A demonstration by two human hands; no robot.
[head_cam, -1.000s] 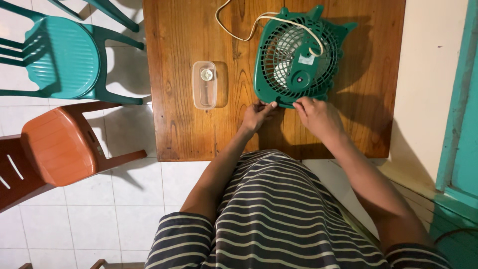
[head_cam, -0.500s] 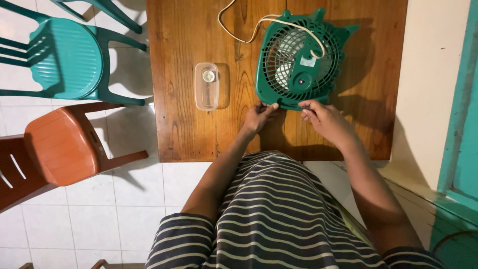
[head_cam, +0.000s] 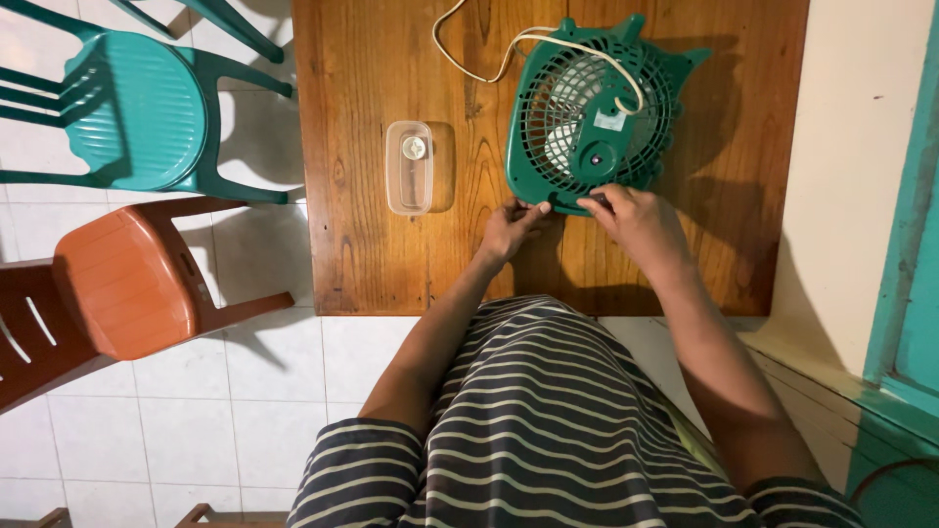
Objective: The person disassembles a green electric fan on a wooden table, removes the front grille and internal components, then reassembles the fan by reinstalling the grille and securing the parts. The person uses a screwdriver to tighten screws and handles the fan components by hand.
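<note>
Green fan [head_cam: 592, 112] face-up on table [head_cam: 391, 254], directly ahead of both hands: right hand [head_cam: 636, 220] pinching its near rim, left hand [head_cam: 509, 230] fingertips touching lower-left edge, loosely curled.

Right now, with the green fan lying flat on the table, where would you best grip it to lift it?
Probably by the rim of the green fan, one hand on each side. It lies grille up on the wooden table; left hand and right hand already sit at its near edge. Mind the cord draped over it.
</note>
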